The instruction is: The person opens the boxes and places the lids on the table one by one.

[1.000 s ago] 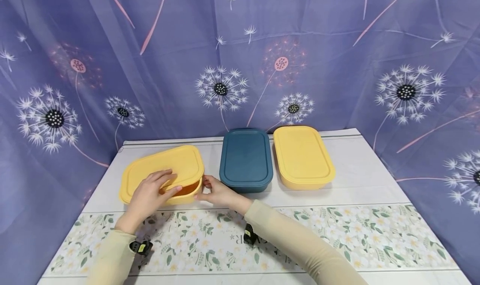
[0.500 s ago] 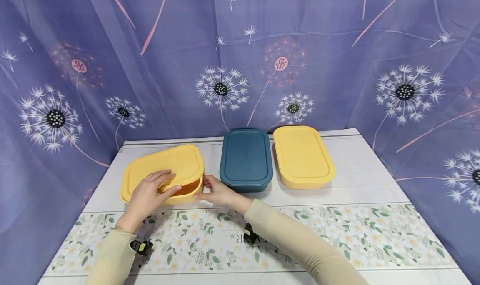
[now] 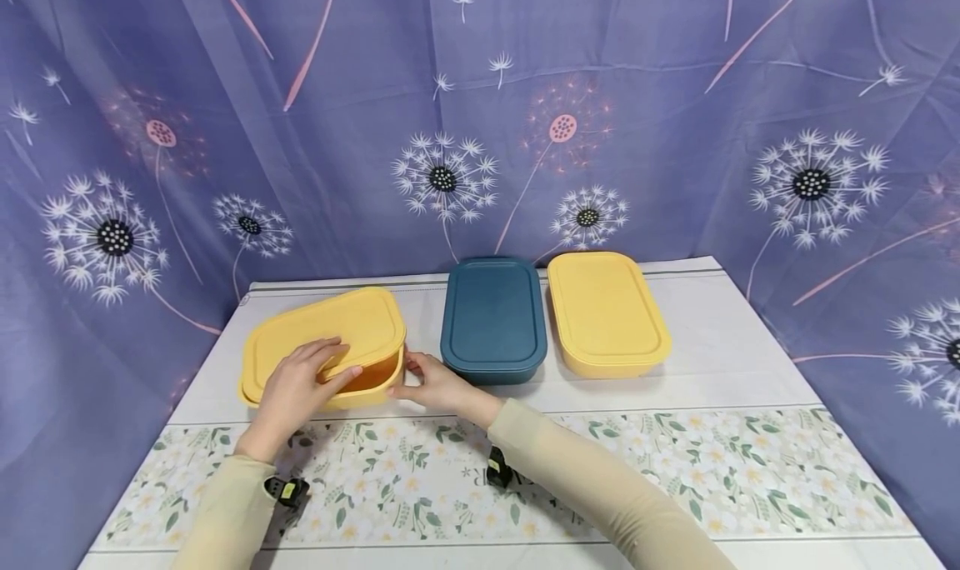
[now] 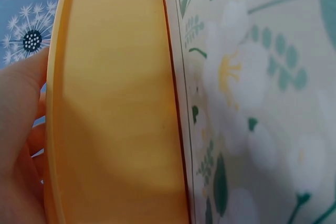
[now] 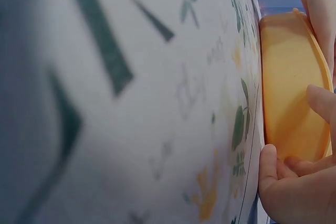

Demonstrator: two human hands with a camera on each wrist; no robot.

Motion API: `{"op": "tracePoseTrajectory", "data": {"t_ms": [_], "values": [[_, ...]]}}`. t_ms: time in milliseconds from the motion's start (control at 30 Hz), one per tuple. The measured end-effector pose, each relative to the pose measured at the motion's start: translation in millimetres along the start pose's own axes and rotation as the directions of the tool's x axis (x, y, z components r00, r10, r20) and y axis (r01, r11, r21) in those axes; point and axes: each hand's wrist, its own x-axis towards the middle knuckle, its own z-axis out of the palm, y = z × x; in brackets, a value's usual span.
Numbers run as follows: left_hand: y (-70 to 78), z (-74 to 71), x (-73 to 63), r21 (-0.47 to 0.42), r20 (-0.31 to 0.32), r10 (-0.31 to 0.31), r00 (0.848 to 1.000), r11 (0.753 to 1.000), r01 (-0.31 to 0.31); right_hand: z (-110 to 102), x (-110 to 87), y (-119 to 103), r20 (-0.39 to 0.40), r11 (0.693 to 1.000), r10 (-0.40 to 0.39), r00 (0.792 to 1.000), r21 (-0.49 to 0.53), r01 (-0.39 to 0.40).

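Observation:
At the left of the table in the head view sits a yellow rectangular food container [image 3: 367, 398] with a yellow lid [image 3: 330, 324]. The lid is raised at its right front corner, where a dark orange gap shows the inside; its left end still lies on the container. My left hand [image 3: 291, 388] holds the lid at its front edge, fingers over the top and thumb at the gap. At the container's right end, my right hand [image 3: 442, 384] grips the corner between thumb and fingers. The right wrist view shows those fingers low on the yellow wall [image 5: 289, 66].
A dark blue lidded container [image 3: 493, 316] stands just right of my right hand. Beyond it is a second yellow lidded container [image 3: 607, 307]. A white tablecloth [image 3: 697, 337] with a floral band covers the table, and a purple dandelion-print curtain [image 3: 495, 45] hangs behind.
The lid's right end has risen a little and shifted slightly left, so the gap at the front corner is somewhat wider. Both hands keep their hold.

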Motion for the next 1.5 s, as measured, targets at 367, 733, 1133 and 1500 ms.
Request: {"op": "tracePoseTrajectory", "data": {"t_ms": [367,733,1133,1500], "values": [[6.2,4.6,2.7,0.041,-0.073,-0.006,0.997,0.999,0.009,0,0.6,1,-0.002,1.0,0.019,1.0,-0.002,-0.019],[11.7,9.3,4.1,0.077,-0.132,-0.01,0.991,0.997,0.021,0,0.1,1,-0.004,1.0,0.028,1.0,0.001,-0.028],[6.5,5.0,6.6,0.081,-0.071,0.005,0.997,0.997,0.001,0,-1.4,0,-0.02,0.998,0.056,0.998,-0.004,-0.056],[-14.3,-15.7,-5.5,-0.035,0.081,0.039,0.996,0.999,-0.036,-1,-1.2,1,-0.003,0.999,0.047,0.999,0.021,-0.047]]}}
